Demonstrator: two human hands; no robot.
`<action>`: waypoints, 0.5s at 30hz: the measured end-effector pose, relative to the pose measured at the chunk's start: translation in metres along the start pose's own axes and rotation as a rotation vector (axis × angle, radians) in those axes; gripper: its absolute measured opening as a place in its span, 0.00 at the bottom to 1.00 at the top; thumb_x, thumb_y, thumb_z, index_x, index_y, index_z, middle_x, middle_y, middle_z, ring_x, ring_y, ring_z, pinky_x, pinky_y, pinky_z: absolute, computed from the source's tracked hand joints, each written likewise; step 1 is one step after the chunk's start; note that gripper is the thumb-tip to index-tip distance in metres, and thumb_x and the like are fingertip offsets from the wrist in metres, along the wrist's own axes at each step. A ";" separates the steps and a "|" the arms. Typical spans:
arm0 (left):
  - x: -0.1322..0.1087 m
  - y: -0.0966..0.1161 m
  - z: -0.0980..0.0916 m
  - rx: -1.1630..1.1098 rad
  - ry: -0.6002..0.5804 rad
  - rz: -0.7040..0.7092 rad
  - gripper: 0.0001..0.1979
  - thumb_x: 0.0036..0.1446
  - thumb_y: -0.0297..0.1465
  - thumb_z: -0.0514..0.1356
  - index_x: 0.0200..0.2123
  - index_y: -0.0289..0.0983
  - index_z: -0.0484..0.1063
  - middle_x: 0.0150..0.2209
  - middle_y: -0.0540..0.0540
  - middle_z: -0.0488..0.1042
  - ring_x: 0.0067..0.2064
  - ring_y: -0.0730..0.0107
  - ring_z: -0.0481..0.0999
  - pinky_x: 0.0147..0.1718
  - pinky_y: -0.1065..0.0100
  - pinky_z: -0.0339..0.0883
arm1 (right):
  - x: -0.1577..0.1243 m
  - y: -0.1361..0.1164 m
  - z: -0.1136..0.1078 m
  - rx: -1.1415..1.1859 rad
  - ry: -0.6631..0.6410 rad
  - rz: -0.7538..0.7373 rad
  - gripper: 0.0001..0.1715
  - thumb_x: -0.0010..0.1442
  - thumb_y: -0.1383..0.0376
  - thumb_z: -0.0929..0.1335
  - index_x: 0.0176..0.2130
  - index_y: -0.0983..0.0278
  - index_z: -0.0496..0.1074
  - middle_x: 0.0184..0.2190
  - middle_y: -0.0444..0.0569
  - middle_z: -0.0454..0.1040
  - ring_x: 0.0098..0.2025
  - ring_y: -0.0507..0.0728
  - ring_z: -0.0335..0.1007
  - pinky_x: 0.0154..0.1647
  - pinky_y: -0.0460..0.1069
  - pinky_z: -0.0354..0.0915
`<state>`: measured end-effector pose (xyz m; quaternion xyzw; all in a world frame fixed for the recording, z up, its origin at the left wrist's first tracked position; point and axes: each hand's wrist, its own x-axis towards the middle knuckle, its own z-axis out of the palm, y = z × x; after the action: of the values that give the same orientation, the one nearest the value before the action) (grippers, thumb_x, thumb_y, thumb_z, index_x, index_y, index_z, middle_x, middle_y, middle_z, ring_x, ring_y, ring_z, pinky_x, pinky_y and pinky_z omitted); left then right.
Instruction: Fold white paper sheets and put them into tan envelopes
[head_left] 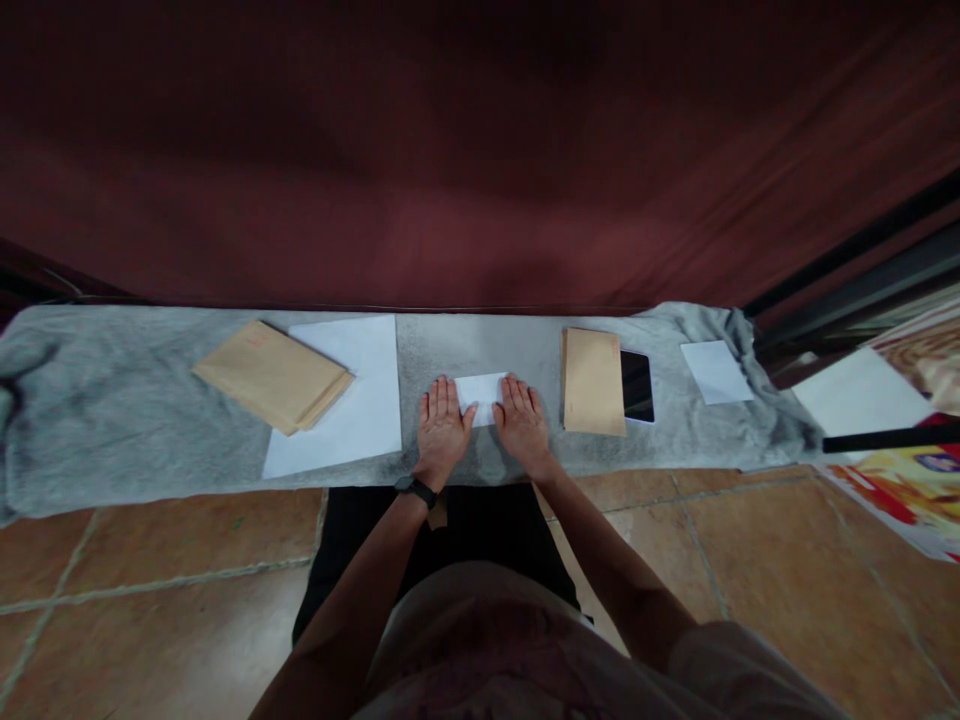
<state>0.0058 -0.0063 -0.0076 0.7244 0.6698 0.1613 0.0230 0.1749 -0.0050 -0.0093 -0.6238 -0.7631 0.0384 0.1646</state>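
A small white sheet of paper (482, 391), seemingly folded, lies flat on the grey cloth in front of me. My left hand (442, 425) rests palm down over its left end, fingers stretched forward and thumb on the paper. Over the right end lies my right hand (521, 420), also palm down with fingers extended. Both hands press flat, and the sheet's two ends are hidden beneath them. Right of my hands is a stack of brown envelopes (594, 382). More brown envelopes (270, 375) lie at an angle on large white paper (367, 400) to the left.
A dark-screened tablet or phone (637, 387) sits partly under the right envelopes. Farther right is another white sheet (716, 372). Grey cloth (112, 400) covers the narrow table. A dark red curtain (480, 240) hangs behind it, and a black bar (892, 440) stands at the right.
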 end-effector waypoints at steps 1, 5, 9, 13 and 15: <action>0.000 -0.001 0.000 0.008 0.004 0.002 0.36 0.72 0.45 0.44 0.71 0.24 0.52 0.72 0.28 0.53 0.74 0.49 0.52 0.71 0.47 0.46 | 0.000 0.000 0.000 0.003 0.003 -0.001 0.34 0.75 0.60 0.57 0.73 0.73 0.53 0.72 0.60 0.56 0.74 0.64 0.51 0.73 0.63 0.47; 0.000 0.000 -0.001 0.033 0.004 0.007 0.35 0.72 0.43 0.43 0.71 0.22 0.52 0.72 0.27 0.54 0.74 0.47 0.53 0.71 0.47 0.46 | 0.000 0.001 0.002 0.020 0.025 -0.004 0.34 0.75 0.59 0.57 0.72 0.72 0.53 0.72 0.61 0.57 0.73 0.64 0.52 0.73 0.63 0.47; -0.001 0.001 -0.002 0.029 -0.002 -0.003 0.35 0.72 0.43 0.44 0.71 0.21 0.53 0.72 0.27 0.53 0.74 0.47 0.53 0.72 0.47 0.45 | 0.000 0.000 0.002 0.030 0.040 0.003 0.33 0.75 0.59 0.57 0.72 0.72 0.55 0.71 0.61 0.58 0.73 0.65 0.53 0.73 0.63 0.48; -0.001 0.001 -0.002 0.016 -0.011 -0.013 0.35 0.72 0.43 0.44 0.71 0.22 0.53 0.72 0.28 0.53 0.74 0.48 0.52 0.72 0.47 0.45 | 0.001 -0.002 -0.002 0.053 0.049 0.025 0.33 0.75 0.61 0.57 0.71 0.73 0.56 0.71 0.61 0.58 0.73 0.65 0.52 0.73 0.64 0.48; -0.001 0.002 -0.002 0.019 -0.017 -0.017 0.35 0.72 0.43 0.44 0.71 0.22 0.53 0.72 0.28 0.52 0.74 0.48 0.52 0.71 0.46 0.45 | 0.001 -0.006 -0.004 0.077 0.049 0.003 0.32 0.75 0.61 0.56 0.71 0.73 0.56 0.72 0.60 0.56 0.74 0.64 0.51 0.73 0.64 0.48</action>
<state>0.0069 -0.0075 -0.0054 0.7204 0.6771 0.1484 0.0232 0.1705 -0.0062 -0.0039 -0.6188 -0.7560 0.0527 0.2070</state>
